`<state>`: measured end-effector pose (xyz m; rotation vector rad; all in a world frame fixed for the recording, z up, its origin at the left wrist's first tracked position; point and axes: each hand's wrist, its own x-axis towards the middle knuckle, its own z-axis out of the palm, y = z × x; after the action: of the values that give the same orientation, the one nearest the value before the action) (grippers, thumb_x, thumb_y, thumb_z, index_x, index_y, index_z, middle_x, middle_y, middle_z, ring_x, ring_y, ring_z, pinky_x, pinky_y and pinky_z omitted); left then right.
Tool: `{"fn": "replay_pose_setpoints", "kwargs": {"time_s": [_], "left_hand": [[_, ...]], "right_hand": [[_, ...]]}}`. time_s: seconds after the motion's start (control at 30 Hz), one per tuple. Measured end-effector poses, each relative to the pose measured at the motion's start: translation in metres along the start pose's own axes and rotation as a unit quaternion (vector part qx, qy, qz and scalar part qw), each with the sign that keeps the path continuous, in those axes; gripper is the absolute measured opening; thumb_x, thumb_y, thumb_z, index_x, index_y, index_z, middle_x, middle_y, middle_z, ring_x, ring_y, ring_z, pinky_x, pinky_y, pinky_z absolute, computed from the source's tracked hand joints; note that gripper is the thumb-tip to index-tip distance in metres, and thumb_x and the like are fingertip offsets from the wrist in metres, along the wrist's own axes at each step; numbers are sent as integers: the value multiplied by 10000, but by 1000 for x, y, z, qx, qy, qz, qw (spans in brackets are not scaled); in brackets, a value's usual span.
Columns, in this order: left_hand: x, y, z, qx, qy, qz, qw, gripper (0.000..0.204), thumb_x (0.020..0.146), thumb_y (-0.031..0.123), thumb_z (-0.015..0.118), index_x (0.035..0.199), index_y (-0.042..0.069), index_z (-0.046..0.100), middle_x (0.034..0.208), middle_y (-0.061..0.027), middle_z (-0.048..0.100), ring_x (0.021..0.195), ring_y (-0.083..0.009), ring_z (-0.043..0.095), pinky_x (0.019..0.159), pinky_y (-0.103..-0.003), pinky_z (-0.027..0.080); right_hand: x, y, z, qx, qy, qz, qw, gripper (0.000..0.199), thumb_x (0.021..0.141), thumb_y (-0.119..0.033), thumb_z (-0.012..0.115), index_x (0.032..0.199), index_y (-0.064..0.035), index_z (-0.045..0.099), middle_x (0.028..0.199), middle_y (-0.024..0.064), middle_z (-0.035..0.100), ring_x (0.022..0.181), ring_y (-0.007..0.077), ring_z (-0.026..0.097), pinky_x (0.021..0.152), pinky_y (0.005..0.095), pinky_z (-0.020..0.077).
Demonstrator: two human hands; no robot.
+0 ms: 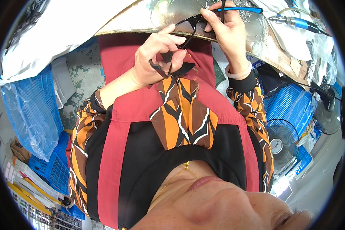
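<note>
two hands hold black glasses (194, 19) at the near edge of a worn metal counter (153, 17); the left hand (159, 53) curls around the front, the right hand (227, 27) pinches near a hinge. small metal bits (239, 19) litter the surface, with a blue-and-silver tool (301, 23) farther right. white sheeting (65, 30) spreads leftward; blue crates (51, 166) flank the person, and two fans (283, 143) stand right.

Head cam — wide fisheye, close above, facing down over chest (184, 128) to hands (153, 55) (232, 36) & bench (142, 17).
</note>
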<state>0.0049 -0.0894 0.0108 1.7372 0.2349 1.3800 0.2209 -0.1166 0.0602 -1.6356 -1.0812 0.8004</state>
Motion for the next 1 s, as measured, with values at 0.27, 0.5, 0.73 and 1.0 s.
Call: {"fn": "replay_pose_setpoints", "kwargs": {"time_s": [0.27, 0.5, 0.73, 1.0], "left_hand": [[55, 24, -35, -31, 76, -156, 984, 160, 1006, -24, 534, 1137, 11, 449, 1032, -146, 621, 952, -299, 712, 1034, -543, 544], [80, 31, -34, -668, -40, -467, 578, 649, 1072, 581, 412, 1318, -14, 497, 947, -49, 529, 474, -85, 406, 458, -266, 454], [30, 3, 8, -642, -44, -631, 433, 706, 1074, 618, 366, 1163, -52, 571, 795, -30, 522, 471, -56, 416, 416, -208, 374], [34, 3, 8, -616, 10, -656, 436, 703, 1063, 586, 447, 1216, -93, 543, 820, -54, 566, 436, -42, 388, 407, -179, 363]], "right_hand": [[-4, -26, -27, -269, 19, -397, 877, 216, 1032, -238, 638, 1062, -34, 704, 893, 60, 698, 730, 118, 649, 666, 270, 516], [-12, -19, -43, 99, 102, -64, 988, 206, 1057, -228, 608, 1084, -36, 675, 869, 18, 662, 685, 81, 591, 630, 236, 494], [-6, -14, -27, -115, -21, 8, 993, 137, 987, -121, 662, 1093, -33, 661, 908, 52, 703, 752, 100, 661, 664, 241, 529], [4, -1, -20, 87, -59, 36, 994, 169, 963, -21, 678, 1089, -35, 566, 885, 38, 657, 757, 97, 637, 661, 230, 523]]}}
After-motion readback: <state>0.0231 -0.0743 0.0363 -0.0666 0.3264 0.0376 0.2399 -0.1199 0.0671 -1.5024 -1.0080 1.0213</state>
